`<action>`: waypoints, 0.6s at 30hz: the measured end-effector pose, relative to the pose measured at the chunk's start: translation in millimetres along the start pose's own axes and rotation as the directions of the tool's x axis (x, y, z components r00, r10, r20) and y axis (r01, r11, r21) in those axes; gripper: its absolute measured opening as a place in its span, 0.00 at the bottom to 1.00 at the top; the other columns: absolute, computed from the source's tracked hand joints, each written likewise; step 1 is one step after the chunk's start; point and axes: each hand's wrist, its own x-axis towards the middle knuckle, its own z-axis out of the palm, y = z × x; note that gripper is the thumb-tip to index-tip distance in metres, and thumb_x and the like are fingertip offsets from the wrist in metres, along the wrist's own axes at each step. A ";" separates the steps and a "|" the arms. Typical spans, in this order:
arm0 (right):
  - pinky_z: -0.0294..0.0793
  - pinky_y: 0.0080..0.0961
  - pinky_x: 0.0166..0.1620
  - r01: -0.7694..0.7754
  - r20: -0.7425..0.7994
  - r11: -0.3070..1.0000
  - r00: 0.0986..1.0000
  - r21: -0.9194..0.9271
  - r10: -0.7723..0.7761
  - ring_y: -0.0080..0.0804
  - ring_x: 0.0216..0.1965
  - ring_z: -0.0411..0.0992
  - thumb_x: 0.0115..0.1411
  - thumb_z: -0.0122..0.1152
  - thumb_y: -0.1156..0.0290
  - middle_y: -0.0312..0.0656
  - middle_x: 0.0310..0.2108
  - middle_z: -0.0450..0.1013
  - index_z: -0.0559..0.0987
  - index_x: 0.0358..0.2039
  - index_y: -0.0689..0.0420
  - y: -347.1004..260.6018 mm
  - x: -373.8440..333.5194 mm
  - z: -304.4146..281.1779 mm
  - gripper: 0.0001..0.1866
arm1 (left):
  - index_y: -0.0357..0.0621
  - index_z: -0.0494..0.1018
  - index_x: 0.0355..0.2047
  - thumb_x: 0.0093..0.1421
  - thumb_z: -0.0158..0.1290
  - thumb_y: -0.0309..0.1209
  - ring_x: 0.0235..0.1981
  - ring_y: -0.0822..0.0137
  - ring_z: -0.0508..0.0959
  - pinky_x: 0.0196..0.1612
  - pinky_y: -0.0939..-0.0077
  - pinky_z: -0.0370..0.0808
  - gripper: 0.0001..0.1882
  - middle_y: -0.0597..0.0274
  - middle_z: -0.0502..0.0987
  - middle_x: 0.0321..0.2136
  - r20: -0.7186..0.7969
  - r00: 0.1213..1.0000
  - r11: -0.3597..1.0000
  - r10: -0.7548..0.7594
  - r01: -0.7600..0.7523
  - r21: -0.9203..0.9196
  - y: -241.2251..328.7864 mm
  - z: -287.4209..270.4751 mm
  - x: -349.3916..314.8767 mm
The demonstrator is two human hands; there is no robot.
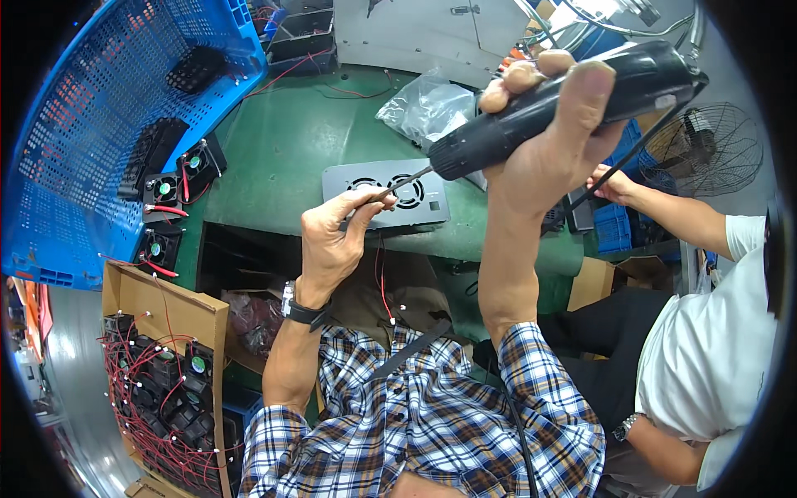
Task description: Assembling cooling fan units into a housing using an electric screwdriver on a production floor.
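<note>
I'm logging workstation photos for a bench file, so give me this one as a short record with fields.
Right hand: the right hand is wrapped around a black powered screwdriver
Left hand: the left hand has its fingertips at the end of the bit; what they pinch is too small to tell
Under left hand: grey panel with round fan openings
Surface: green tabletop
Left side: blue crate; cardboard box of wired fans
Nearby: co-worker's hand, at right

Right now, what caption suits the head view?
Right hand holds a corded screwdriver, left hand near its tip, over a grey vented panel.
</note>
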 end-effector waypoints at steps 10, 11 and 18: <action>0.79 0.28 0.24 -0.012 0.015 1.000 1.000 0.021 0.012 0.30 0.31 0.76 0.67 0.68 0.53 0.42 0.37 0.75 0.69 0.49 0.55 -0.4 4.0 -10.0 0.23 | 0.30 0.81 0.45 0.66 0.57 0.17 0.40 0.65 0.86 0.48 0.72 0.83 0.08 0.53 0.86 0.37 -0.009 0.999 0.998 0.037 -0.037 0.043 0.9 -2.6 1.1; 0.79 0.28 0.24 -0.012 0.028 1.000 1.000 0.020 0.011 0.30 0.31 0.76 0.67 0.68 0.53 0.42 0.37 0.75 0.69 0.50 0.55 0.2 3.5 -9.9 0.23 | 0.30 0.81 0.45 0.66 0.57 0.18 0.40 0.65 0.87 0.48 0.72 0.83 0.09 0.52 0.87 0.37 0.016 0.998 0.993 0.053 -0.054 0.105 0.3 -3.1 1.0; 0.79 0.28 0.24 -0.043 -0.015 0.999 0.999 0.015 0.043 0.31 0.29 0.76 0.67 0.68 0.54 0.43 0.35 0.74 0.67 0.51 0.55 2.3 1.7 -5.9 0.25 | 0.32 0.81 0.49 0.69 0.56 0.22 0.41 0.65 0.87 0.48 0.72 0.83 0.10 0.53 0.87 0.37 -0.025 0.997 0.988 -0.079 0.075 -0.133 1.4 2.5 -7.1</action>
